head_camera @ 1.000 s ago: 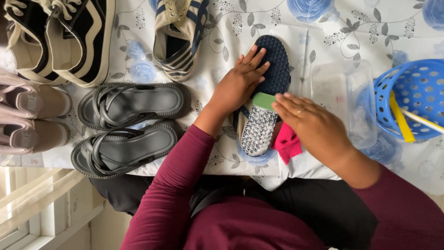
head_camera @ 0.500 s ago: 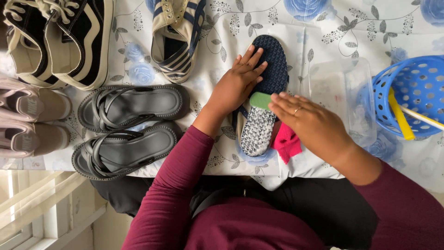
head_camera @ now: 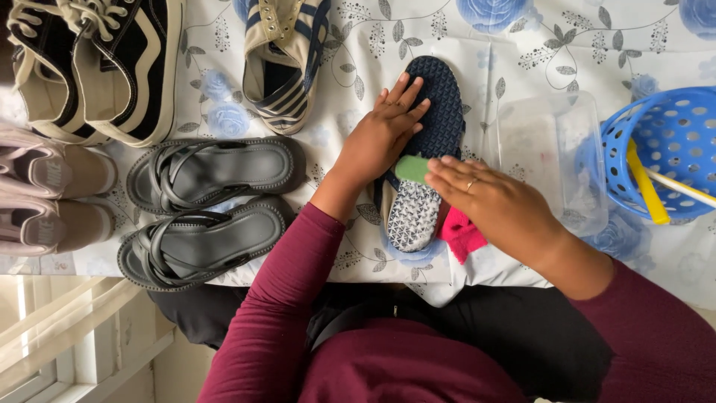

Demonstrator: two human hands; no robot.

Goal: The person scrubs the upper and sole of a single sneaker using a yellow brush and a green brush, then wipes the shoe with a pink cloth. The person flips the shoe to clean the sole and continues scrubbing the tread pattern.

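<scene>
A shoe lies sole-up (head_camera: 440, 112) on a floral tablecloth, its sole dark blue at the toe and white-grey at the heel. My left hand (head_camera: 384, 134) lies flat on the sole's left side, pinning it down. My right hand (head_camera: 496, 205) holds a green sponge (head_camera: 412, 169) pressed against the middle of the sole. A pink cloth (head_camera: 461, 237) lies under my right hand, beside the heel.
Two grey sandals (head_camera: 212, 170) lie left of my left arm. Black-and-white sneakers (head_camera: 97, 67), pink shoes (head_camera: 45, 194) and a striped slip-on (head_camera: 287, 56) sit further left and back. A clear plastic tub (head_camera: 552, 157) and a blue perforated basket (head_camera: 660, 153) stand at the right.
My right hand has shifted slightly left and up along the sole with the sponge. My left hand has stayed on the shoe.
</scene>
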